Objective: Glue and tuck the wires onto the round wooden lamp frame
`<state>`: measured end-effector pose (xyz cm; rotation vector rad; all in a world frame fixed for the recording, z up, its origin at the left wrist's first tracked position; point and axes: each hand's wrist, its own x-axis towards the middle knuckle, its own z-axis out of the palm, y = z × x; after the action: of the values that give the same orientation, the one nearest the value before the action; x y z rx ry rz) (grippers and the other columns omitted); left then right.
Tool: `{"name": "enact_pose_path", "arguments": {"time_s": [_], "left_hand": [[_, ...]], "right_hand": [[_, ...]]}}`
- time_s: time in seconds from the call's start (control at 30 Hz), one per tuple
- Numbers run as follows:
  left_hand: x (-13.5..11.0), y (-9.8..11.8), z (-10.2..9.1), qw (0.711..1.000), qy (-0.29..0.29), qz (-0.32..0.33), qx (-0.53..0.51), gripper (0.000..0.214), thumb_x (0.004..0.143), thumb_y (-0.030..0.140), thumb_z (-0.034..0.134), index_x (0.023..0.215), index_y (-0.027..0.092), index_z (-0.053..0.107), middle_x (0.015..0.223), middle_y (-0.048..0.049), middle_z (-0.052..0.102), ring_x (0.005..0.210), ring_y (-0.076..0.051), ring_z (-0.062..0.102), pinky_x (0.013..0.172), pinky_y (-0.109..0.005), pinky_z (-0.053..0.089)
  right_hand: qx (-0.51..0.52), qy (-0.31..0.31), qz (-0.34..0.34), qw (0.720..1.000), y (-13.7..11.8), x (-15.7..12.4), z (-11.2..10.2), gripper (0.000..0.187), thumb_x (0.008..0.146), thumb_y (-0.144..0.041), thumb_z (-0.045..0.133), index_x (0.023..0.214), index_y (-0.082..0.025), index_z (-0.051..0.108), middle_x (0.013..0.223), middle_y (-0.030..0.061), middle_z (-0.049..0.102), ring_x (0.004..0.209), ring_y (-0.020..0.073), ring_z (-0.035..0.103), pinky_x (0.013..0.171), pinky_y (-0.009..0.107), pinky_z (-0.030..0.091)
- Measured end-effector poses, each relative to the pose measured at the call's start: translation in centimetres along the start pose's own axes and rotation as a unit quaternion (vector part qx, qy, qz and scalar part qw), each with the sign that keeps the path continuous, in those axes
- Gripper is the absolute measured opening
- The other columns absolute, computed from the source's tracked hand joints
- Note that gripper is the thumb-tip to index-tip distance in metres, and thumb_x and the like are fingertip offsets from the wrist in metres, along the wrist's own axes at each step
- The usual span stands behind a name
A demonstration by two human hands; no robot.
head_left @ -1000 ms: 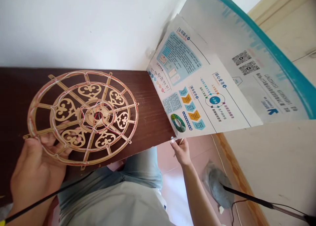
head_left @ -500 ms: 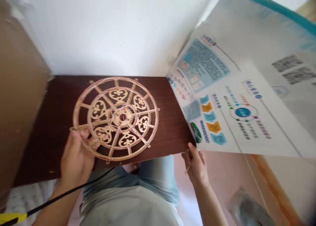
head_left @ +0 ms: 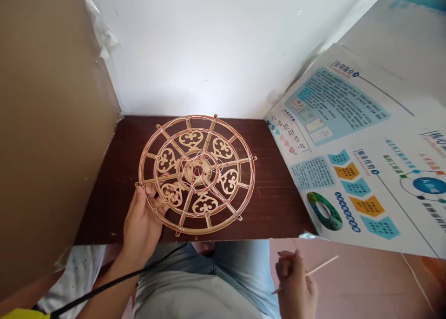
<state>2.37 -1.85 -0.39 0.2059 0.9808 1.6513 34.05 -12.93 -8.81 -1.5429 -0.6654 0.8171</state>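
Observation:
A round wooden fretwork wheel (head_left: pixel 197 174) with scroll cut-outs and thin red and white wire along its rings lies on a dark brown board (head_left: pixel 275 207). My left hand (head_left: pixel 142 219) grips the wheel's lower left rim, fingers curled through the openings. My right hand (head_left: pixel 296 282) is low, off the board's front edge, closed on a thin wooden stick (head_left: pixel 318 266) that points up and right.
A tall cardboard panel (head_left: pixel 45 123) stands at the left. A printed poster (head_left: pixel 362 161) leans at the right edge of the board. A white wall is behind. A black cable (head_left: pixel 108 284) runs across my lap, over a pink floor.
The view has swung left, bringing the cardboard panel in. My right hand has dropped from the board's right corner down below the edge, the stick now showing. My left hand keeps its hold.

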Motion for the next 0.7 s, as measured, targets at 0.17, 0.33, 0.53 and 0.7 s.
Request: {"name": "enact_pose_path", "arguments": {"time_s": [0.17, 0.33, 0.53, 0.7], "left_hand": [[0.3, -0.2, -0.4, 1.000, 0.006, 0.004, -0.009, 0.041, 0.079, 0.043, 0.097, 0.085, 0.019, 0.064, 0.090, 0.0027, 0.068, 0.087, -0.016, 0.072, 0.076, -0.025, 0.066], [0.5, 0.0, -0.5, 1.000, -0.006, -0.007, -0.015, 0.032, 0.096, 0.041, 0.081, 0.084, 0.019, 0.062, 0.094, 0.0001, 0.071, 0.092, -0.017, 0.073, 0.075, -0.024, 0.066], [0.3, 0.7, 0.0, 0.997, 0.061, -0.020, -0.047, 0.031, 0.112, 0.031, 0.052, 0.085, 0.018, 0.063, 0.084, 0.0014, 0.069, 0.080, -0.014, 0.073, 0.076, -0.027, 0.069], [0.3, 0.7, 0.2, 0.996, 0.081, -0.016, -0.030, 0.037, 0.113, 0.036, 0.048, 0.082, 0.020, 0.060, 0.095, -0.0017, 0.073, 0.088, -0.017, 0.075, 0.075, -0.028, 0.070]], "right_hand": [[-0.029, -0.102, -0.102, 0.989, -1.2, -3.8, 1.9, 0.066, 0.101, -0.078, 0.055, 0.076, -0.022, 0.077, 0.051, -0.0006, 0.052, 0.047, 0.0163, 0.048, 0.046, 0.031, 0.038], [-0.055, -0.228, -0.193, 0.953, -7.7, 1.1, 5.5, 0.047, 0.111, -0.058, 0.053, 0.096, -0.024, 0.081, 0.069, 0.0034, 0.065, 0.055, 0.0146, 0.051, 0.049, 0.028, 0.035], [0.028, -0.342, -0.027, 0.939, -11.9, 7.8, 10.1, 0.044, 0.108, -0.063, 0.059, 0.111, -0.022, 0.076, 0.082, 0.0011, 0.068, 0.046, 0.0051, 0.035, 0.045, 0.025, 0.021], [0.052, -0.376, -0.003, 0.925, -12.2, 7.3, 11.1, 0.037, 0.099, -0.059, 0.076, 0.101, -0.023, 0.070, 0.068, -0.0055, 0.058, 0.046, 0.0049, 0.029, 0.045, 0.024, 0.019]]}}
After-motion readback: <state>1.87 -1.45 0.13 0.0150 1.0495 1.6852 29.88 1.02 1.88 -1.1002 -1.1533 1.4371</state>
